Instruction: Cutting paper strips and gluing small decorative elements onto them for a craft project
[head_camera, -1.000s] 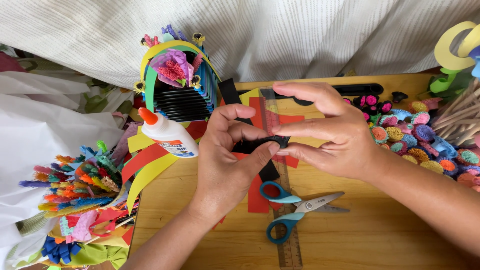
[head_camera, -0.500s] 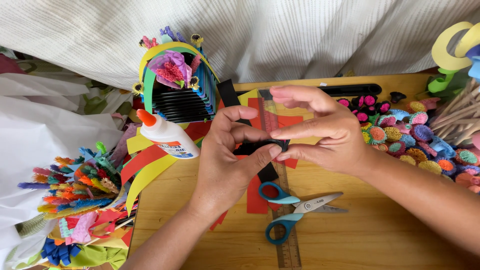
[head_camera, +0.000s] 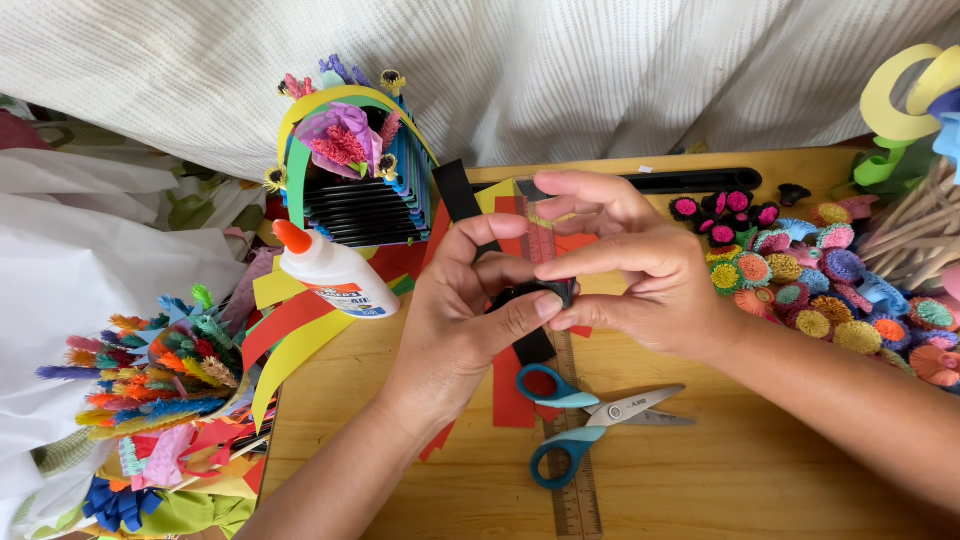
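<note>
At counter centre, head view: both hands meet over a wooden counter (head_camera: 720, 480). Left hand (head_camera: 455, 325) and right hand (head_camera: 640, 270) pinch one small piece of black paper strip (head_camera: 530, 296) between them. Left thumb and fingers (head_camera: 470, 245) are curled nearly closed on its left end; right thumb and forefinger are closed on its right end. Strip lies roughly left to right, long axis across the view, level between the two grips. Neither hand is clearly nearer; both are on it.

Under the hands: ruler (head_camera: 570, 470) running away from the viewer, red paper (head_camera: 512, 390) beneath it, a longer black strip (head_camera: 455, 190) slanting toward the far edge. Scissors (head_camera: 585, 420), blue handles, lie shut just nearer than the hands, untouched. Glue bottle (head_camera: 335, 275), orange cap, lies tilted left of the left hand, apart from it. Paper basket (head_camera: 355, 175) beyond it. Paper flowers (head_camera: 810, 280) heaped at right; fringed rolls (head_camera: 150, 370) at left.

Hidden: most of the held strip sits behind the fingers; cannot tell whether it is folded, rolled or flat. Right forearm cut off at frame edge.
</note>
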